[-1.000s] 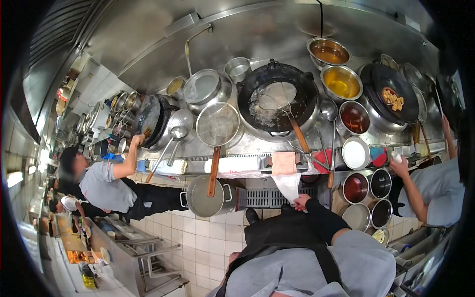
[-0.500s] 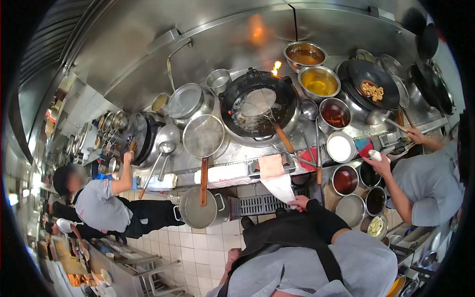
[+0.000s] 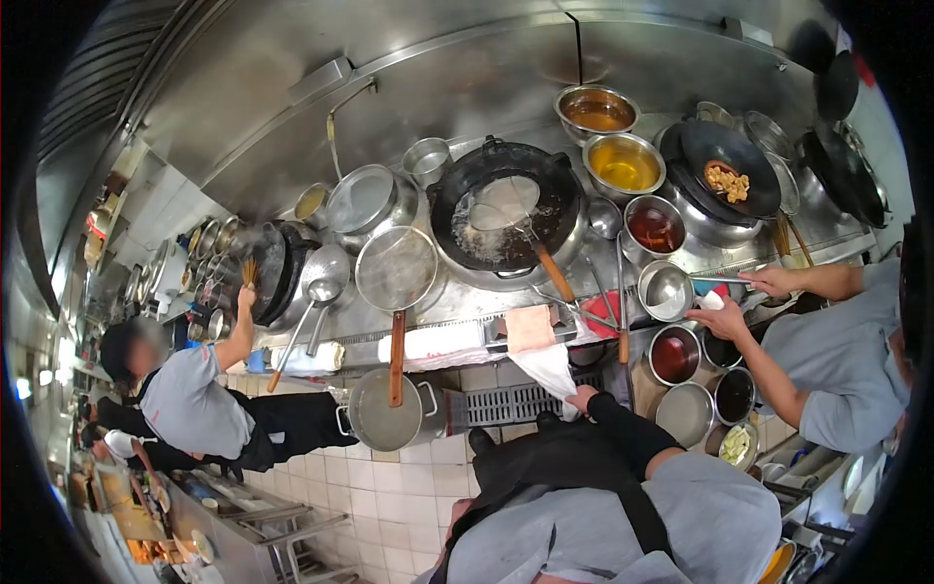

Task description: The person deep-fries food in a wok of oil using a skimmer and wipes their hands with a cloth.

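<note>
My right hand (image 3: 582, 399) grips the lower corner of a white cloth (image 3: 545, 368) that hangs from the front edge of the stove. A folded pink cloth (image 3: 529, 329) lies just above it. Low beside my apron, my left hand (image 3: 459, 509) shows only as a sliver; its fingers are hidden. Straight ahead is a black wok (image 3: 559, 209) of bubbling liquid. Inside it rests a round mesh strainer (image 3: 508, 202), its wooden handle (image 3: 556, 272) leaning over the near rim.
At right, a co-worker holds a ladle (image 3: 669, 292) over a pot beside sauce pots (image 3: 676, 352). Another co-worker at left works a bamboo brush (image 3: 249, 273) at a wok. A large stockpot (image 3: 389, 417) stands below the counter. Oil bowls (image 3: 624, 164) sit behind.
The flame behind the middle wok is gone. The right co-worker's ladle has moved from beside the right wok to the pot of white contents. My right hand still holds the cloth.
</note>
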`<act>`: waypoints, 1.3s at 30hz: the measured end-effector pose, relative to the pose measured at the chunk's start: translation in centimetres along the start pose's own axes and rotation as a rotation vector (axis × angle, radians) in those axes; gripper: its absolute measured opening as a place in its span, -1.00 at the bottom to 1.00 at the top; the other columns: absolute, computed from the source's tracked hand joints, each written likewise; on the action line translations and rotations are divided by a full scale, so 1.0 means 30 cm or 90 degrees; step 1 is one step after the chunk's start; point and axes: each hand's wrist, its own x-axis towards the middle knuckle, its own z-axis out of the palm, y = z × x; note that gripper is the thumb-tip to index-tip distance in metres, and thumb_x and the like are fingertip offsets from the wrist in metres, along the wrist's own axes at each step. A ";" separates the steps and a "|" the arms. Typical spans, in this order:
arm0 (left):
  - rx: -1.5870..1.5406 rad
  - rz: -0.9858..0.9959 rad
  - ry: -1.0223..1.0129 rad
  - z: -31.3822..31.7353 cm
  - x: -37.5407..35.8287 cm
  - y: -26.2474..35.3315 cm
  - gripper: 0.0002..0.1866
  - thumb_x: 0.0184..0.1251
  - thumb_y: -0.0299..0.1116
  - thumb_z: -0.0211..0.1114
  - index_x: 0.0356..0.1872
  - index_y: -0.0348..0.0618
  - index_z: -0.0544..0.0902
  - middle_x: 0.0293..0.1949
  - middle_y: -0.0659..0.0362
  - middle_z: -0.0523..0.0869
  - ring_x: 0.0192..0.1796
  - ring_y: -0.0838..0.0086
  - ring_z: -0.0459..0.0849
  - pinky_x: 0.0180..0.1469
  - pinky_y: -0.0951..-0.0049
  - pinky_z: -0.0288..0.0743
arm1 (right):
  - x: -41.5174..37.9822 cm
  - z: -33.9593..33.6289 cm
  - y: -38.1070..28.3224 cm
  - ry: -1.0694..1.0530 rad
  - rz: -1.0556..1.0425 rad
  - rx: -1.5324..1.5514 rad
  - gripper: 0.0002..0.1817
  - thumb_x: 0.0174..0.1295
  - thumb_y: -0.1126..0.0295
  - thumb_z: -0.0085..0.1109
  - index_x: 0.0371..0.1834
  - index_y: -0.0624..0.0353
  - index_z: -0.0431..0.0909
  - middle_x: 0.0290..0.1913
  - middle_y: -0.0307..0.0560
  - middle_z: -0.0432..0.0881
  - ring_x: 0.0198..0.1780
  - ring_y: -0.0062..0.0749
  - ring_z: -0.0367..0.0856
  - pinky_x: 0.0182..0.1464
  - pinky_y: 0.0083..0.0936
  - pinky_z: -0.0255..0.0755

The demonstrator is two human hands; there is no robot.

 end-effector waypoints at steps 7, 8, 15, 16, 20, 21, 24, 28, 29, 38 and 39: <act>-0.129 -0.035 -0.001 -0.015 -0.049 0.040 -0.70 0.24 -0.14 0.07 -0.20 0.05 0.72 -0.18 0.01 0.72 -0.09 0.20 0.69 -0.05 0.30 0.53 | -0.030 -0.025 -0.034 -0.018 -0.005 0.001 -0.52 0.13 0.09 0.20 -0.31 0.44 0.57 -0.56 0.09 0.58 -0.69 -0.20 0.55 -0.56 -0.29 0.46; -0.172 -0.040 -0.007 -0.017 -0.058 0.049 -0.70 0.24 -0.14 0.07 -0.20 0.05 0.72 -0.18 0.01 0.72 -0.09 0.20 0.69 -0.05 0.29 0.54 | -0.023 -0.017 -0.026 -0.013 -0.004 0.006 -0.49 0.13 0.08 0.20 -0.26 0.47 0.57 -0.52 0.12 0.60 -0.67 -0.20 0.57 -0.54 -0.29 0.46; -0.612 -0.025 -0.120 -0.027 -0.102 0.046 -0.70 0.25 -0.13 0.07 -0.18 0.05 0.71 -0.17 0.01 0.72 -0.11 0.17 0.69 -0.08 0.27 0.54 | 0.023 0.009 0.019 0.010 -0.011 -0.013 -0.46 0.11 0.08 0.21 -0.17 0.47 0.57 -0.45 0.15 0.63 -0.61 -0.19 0.60 -0.50 -0.30 0.49; -0.517 -0.033 -0.081 -0.047 -0.115 0.075 -0.71 0.24 -0.13 0.08 -0.18 0.05 0.71 -0.18 0.02 0.72 -0.12 0.16 0.69 -0.09 0.26 0.55 | 0.024 0.007 0.022 0.012 -0.007 -0.014 -0.47 0.11 0.08 0.21 -0.18 0.45 0.57 -0.47 0.14 0.62 -0.61 -0.18 0.60 -0.50 -0.30 0.49; 0.000 0.146 0.009 -0.148 -0.130 0.195 -0.73 0.20 -0.13 0.12 -0.21 0.05 0.70 -0.20 0.06 0.73 -0.14 0.13 0.69 -0.10 0.26 0.57 | -0.004 0.000 0.009 0.028 -0.010 0.011 -0.53 0.08 0.08 0.21 -0.29 0.38 0.61 -0.59 0.10 0.58 -0.63 -0.17 0.59 -0.50 -0.28 0.47; 0.163 0.249 0.020 -0.128 -0.090 0.150 -0.73 0.18 -0.13 0.13 -0.22 0.05 0.70 -0.21 0.07 0.73 -0.14 0.13 0.69 -0.09 0.26 0.57 | -0.007 -0.002 0.007 0.030 -0.017 0.015 -0.53 0.08 0.07 0.21 -0.31 0.39 0.61 -0.59 0.09 0.58 -0.63 -0.18 0.59 -0.50 -0.29 0.48; 0.260 0.185 -0.025 -0.087 -0.032 0.093 -0.73 0.14 -0.12 0.16 -0.23 0.05 0.70 -0.22 0.09 0.73 -0.12 0.15 0.68 -0.06 0.26 0.57 | -0.008 -0.003 0.006 0.039 -0.032 0.009 -0.53 0.08 0.07 0.21 -0.34 0.40 0.60 -0.61 0.08 0.57 -0.63 -0.18 0.59 -0.51 -0.29 0.47; 0.054 0.114 0.008 -0.054 -0.010 0.035 -0.75 0.14 -0.14 0.14 -0.30 0.04 0.72 -0.25 0.08 0.73 -0.09 0.25 0.69 -0.06 0.34 0.55 | 0.001 0.000 0.011 0.029 -0.024 -0.001 -0.51 0.09 0.07 0.21 -0.36 0.44 0.59 -0.62 0.08 0.56 -0.66 -0.19 0.58 -0.53 -0.29 0.47; -0.066 0.045 -0.004 -0.055 -0.013 0.046 -0.76 0.15 -0.15 0.13 -0.32 0.05 0.72 -0.26 0.08 0.74 -0.08 0.28 0.69 -0.06 0.36 0.55 | -0.004 -0.005 0.004 0.021 -0.018 0.003 -0.50 0.09 0.07 0.21 -0.36 0.46 0.59 -0.63 0.08 0.56 -0.67 -0.19 0.57 -0.54 -0.29 0.46; -0.302 -0.079 0.411 -0.835 -0.232 0.658 -0.66 0.37 -0.18 0.14 -0.53 -0.18 0.43 -0.67 0.20 0.48 -0.56 0.52 0.45 -0.42 0.45 0.40 | 0.005 -0.013 0.010 0.000 -0.015 -0.044 -0.47 0.07 0.06 0.21 -0.40 0.50 0.58 -0.61 0.14 0.57 -0.67 -0.18 0.59 -0.52 -0.27 0.48; -0.248 -0.007 0.490 -1.014 -0.307 0.779 -0.66 0.40 -0.18 0.11 -0.52 -0.15 0.36 -0.61 0.24 0.40 -0.51 0.54 0.35 -0.39 0.45 0.33 | 0.031 -0.010 0.025 -0.004 -0.016 -0.068 -0.47 0.07 0.06 0.21 -0.39 0.51 0.58 -0.59 0.15 0.58 -0.66 -0.17 0.59 -0.52 -0.27 0.49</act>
